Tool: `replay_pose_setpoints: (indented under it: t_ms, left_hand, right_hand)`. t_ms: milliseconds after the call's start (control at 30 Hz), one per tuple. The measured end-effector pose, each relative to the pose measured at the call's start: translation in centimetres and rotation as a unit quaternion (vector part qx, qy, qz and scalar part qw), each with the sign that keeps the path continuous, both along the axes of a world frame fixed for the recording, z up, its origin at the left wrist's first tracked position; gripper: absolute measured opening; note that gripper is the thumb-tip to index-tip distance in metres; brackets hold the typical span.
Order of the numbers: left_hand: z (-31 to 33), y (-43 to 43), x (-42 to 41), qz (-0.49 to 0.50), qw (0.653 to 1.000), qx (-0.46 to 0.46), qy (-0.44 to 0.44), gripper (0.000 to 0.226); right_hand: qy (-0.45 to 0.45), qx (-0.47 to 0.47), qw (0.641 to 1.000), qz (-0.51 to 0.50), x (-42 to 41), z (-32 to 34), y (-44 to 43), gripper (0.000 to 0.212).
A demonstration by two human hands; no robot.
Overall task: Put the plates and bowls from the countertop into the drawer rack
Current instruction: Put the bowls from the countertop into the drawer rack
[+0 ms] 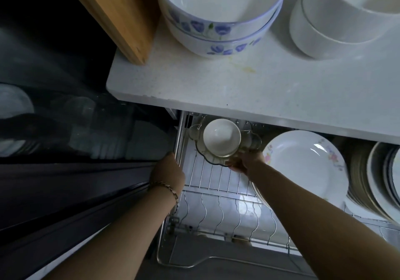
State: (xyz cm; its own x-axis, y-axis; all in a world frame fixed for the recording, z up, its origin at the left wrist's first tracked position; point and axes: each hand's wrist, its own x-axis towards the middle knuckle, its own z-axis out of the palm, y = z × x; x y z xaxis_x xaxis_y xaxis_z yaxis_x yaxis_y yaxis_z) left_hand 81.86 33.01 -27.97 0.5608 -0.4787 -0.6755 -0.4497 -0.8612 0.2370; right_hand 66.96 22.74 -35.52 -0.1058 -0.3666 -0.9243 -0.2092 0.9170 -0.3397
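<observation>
Four bowls [216,26] are left on the counter [216,89], plates [303,160] already racked. Glass dish [214,160] is clutched by right grip [244,160], rack rail [181,132] by left grip [167,168].

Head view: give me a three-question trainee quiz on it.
1. True or false: the right hand holds a glass dish with a small white bowl in it.
2. How many flowered bowls are stacked on the countertop? A one, B two, C four.
3. Fill in: the large flowered plate leans in the drawer ____.
Key: 1 true; 2 B; 3 rack.
</observation>
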Motion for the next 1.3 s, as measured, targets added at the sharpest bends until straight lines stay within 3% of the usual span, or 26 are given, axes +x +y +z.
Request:
replay_pose_setpoints:
  t_ms: [100,200,233,300,367,400,433,500,600,700,767,833,967,1100,1300]
  left_hand:
    - [-0.1,0.1,0.0,-0.004,1.000,-0.005,-0.009,0.020]
    - [-0.3,0.1,0.1,-0.006,1.000,-0.001,-0.009,0.020]
    - [-0.3,0.1,0.2,-0.008,1.000,-0.001,-0.010,0.022]
    - [-0.2,0.2,0.1,-0.016,1.000,0.008,-0.001,0.019]
    - [0.4,0.4,-0.2,-0.044,0.998,0.037,0.000,0.018]
    - [0.9,0.5,-0.3,-0.050,0.998,0.038,-0.012,0.024]
    - [1.7,0.4,-0.6,-0.043,0.999,0.010,-0.031,0.029]
    - [4.5,-0.5,-1.2,-0.001,0.988,-0.141,-0.069,0.034]
    - [10.6,-2.6,-2.1,0.042,0.903,-0.410,-0.123,0.023]
    - [15.9,-5.7,-1.4,0.134,0.850,-0.509,-0.030,0.030]
    - [18.0,-8.2,-0.3,0.202,0.846,-0.484,0.092,0.031]
    - [19.4,-10.6,0.9,0.252,0.865,-0.397,0.175,0.034]
    - [20.4,-12.5,2.4,0.289,0.862,-0.293,0.298,0.033]
    - [20.3,-11.1,2.4,0.251,0.885,-0.284,0.272,0.044]
    - [22.5,-5.1,-1.6,0.152,0.923,-0.245,0.255,0.031]
  right_hand:
    - [-0.013,0.007,0.995,-0.100,0.9,-1.0,0.9,0.032]
    - [-0.040,-0.021,0.990,-0.133,1.3,-1.9,2.0,0.019]
    - [-0.013,-0.038,0.994,-0.104,1.2,-2.0,2.2,0.012]
    - [0.065,-0.079,0.995,0.012,0.5,-1.9,2.3,0.025]
    - [0.094,-0.078,0.980,0.159,-0.3,0.4,1.9,0.029]
    - [0.094,-0.068,0.965,0.237,-0.7,2.2,1.6,0.022]
    - [0.085,-0.051,0.945,0.311,-1.0,4.6,1.3,0.011]
    - [0.034,-0.029,0.914,0.403,-1.3,9.9,0.4,0.005]
    - [-0.083,0.003,0.902,0.423,-0.5,19.9,-1.1,0.010]
    - [-0.115,-0.078,0.917,0.373,1.1,27.5,-3.7,0.025]
    - [-0.128,-0.121,0.943,0.281,2.6,29.5,-5.7,0.041]
    - [-0.141,-0.131,0.963,0.190,4.7,29.4,-7.2,0.057]
    - [-0.149,-0.215,0.958,0.115,7.0,26.5,-7.6,0.056]
    - [-0.139,-0.282,0.944,0.101,5.5,26.2,-5.4,0.053]
    - [-0.147,-0.288,0.920,0.223,-3.7,29.8,0.5,0.051]
